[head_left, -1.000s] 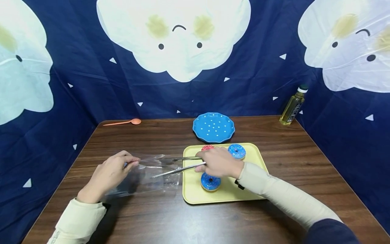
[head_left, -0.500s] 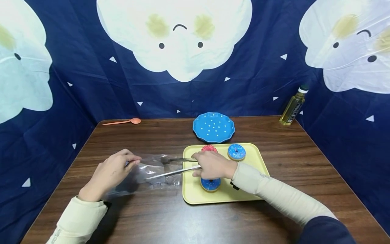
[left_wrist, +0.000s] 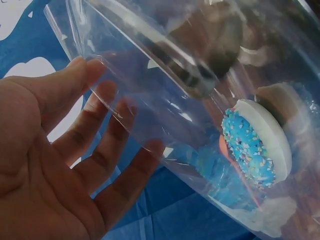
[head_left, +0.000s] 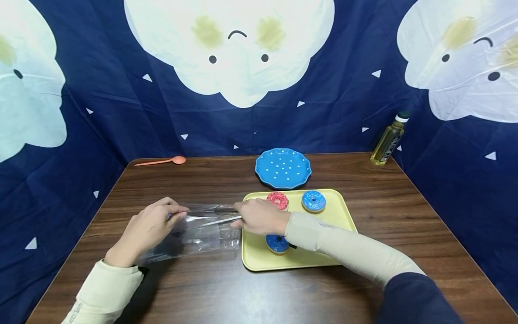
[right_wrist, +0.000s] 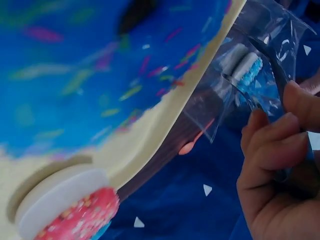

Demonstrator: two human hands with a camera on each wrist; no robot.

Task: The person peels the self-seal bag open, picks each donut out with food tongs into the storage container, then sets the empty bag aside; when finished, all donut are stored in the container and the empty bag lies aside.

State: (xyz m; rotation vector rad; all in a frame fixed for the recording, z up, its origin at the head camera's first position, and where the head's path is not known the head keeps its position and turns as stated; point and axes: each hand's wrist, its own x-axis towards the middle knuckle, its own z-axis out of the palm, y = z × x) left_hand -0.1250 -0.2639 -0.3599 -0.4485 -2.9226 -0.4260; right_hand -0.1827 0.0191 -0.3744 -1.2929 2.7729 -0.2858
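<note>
My left hand (head_left: 151, 225) pinches the mouth edge of a clear plastic bag (head_left: 202, 238) between thumb and forefinger; the other fingers lie spread against the film. A blue sprinkled doughnut (left_wrist: 252, 142) shows through the film in the left wrist view; from the head it is hidden near the left hand. My right hand (head_left: 259, 217) grips metal tongs (head_left: 221, 221), whose arms reach left into the bag. In the right wrist view the tongs (right_wrist: 274, 65) stand around the blue doughnut (right_wrist: 248, 67).
A yellow tray (head_left: 259, 263) right of the bag carries a pink doughnut (head_left: 278, 199) and blue doughnuts (head_left: 313, 200), one partly under my right forearm. Behind it stands a blue dotted plate (head_left: 282, 168). An orange spoon (head_left: 178, 160) lies back left, an oil bottle (head_left: 387, 141) stands back right.
My right hand has moved left with the tongs, which reach further into the bag with their arms closer together. The pink doughnut is uncovered. My left hand stays in place.
</note>
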